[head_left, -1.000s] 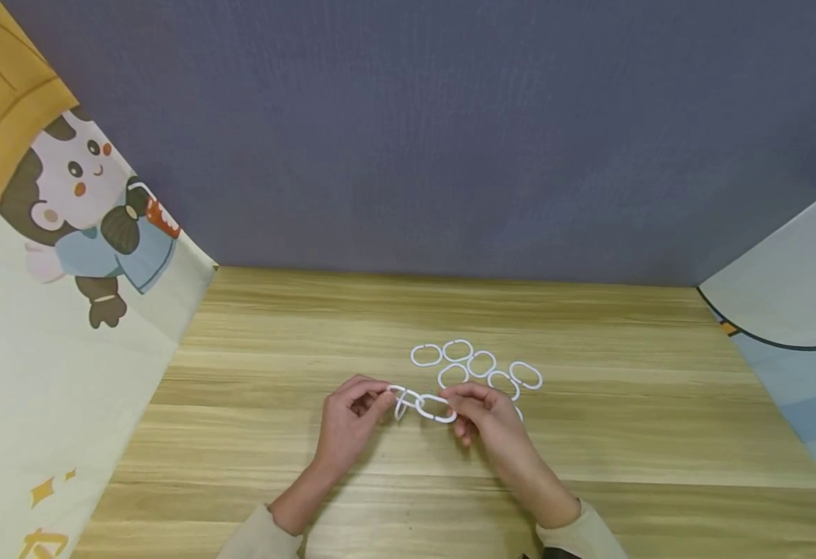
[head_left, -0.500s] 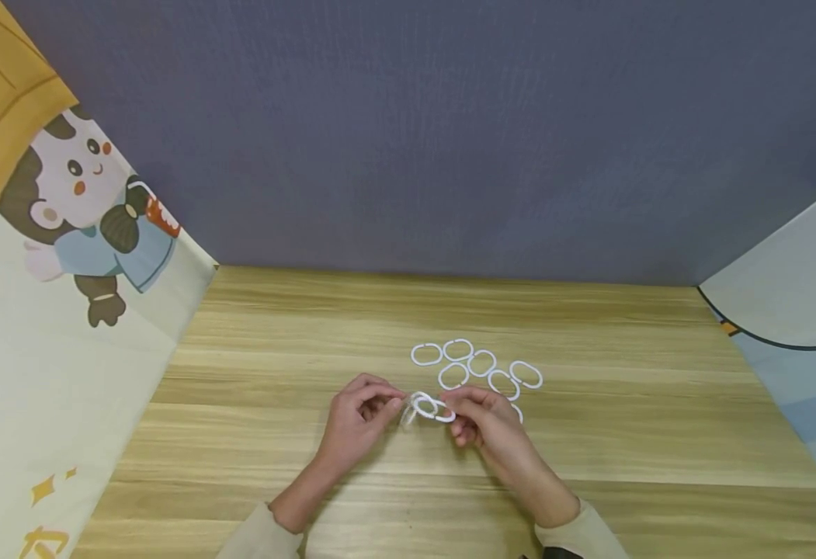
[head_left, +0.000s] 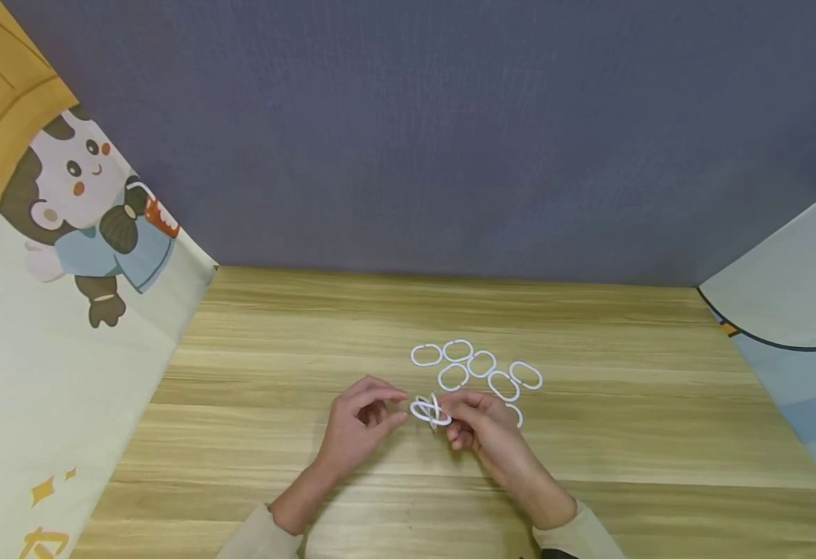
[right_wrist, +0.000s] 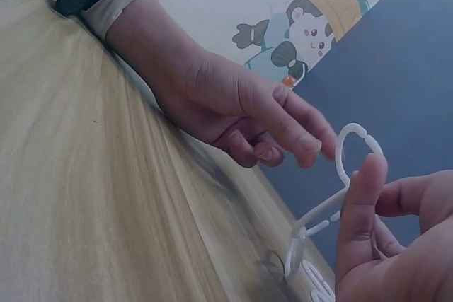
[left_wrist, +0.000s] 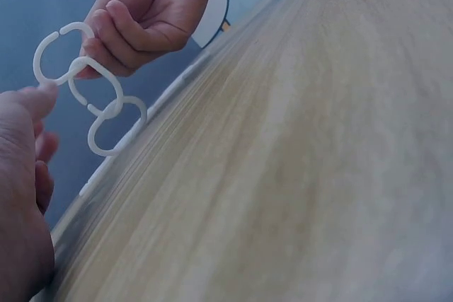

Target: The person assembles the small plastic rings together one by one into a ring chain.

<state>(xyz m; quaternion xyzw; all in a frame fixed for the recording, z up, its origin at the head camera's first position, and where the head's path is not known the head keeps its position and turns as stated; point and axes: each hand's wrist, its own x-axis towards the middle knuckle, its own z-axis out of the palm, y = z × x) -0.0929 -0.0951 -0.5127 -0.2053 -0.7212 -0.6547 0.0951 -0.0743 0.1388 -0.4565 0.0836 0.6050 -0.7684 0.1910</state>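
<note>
In the head view, your right hand (head_left: 491, 423) pinched the white chain (head_left: 435, 408). Your left hand (head_left: 362, 415), just left of it, had finger and thumb apart, holding nothing. Loose rings (head_left: 470, 365) lay past them on the wood table (head_left: 275, 373).

In the left wrist view, the chain ran in a slanting row.

In the right wrist view, your right thumb pressed it; the blue wall (right_wrist: 403, 111) stood behind.

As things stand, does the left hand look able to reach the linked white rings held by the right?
Likely yes. The left hand holds nothing, its thumb and index finger parted, and the linked white rings jut from the right hand toward them, with nothing visible in between.
</note>
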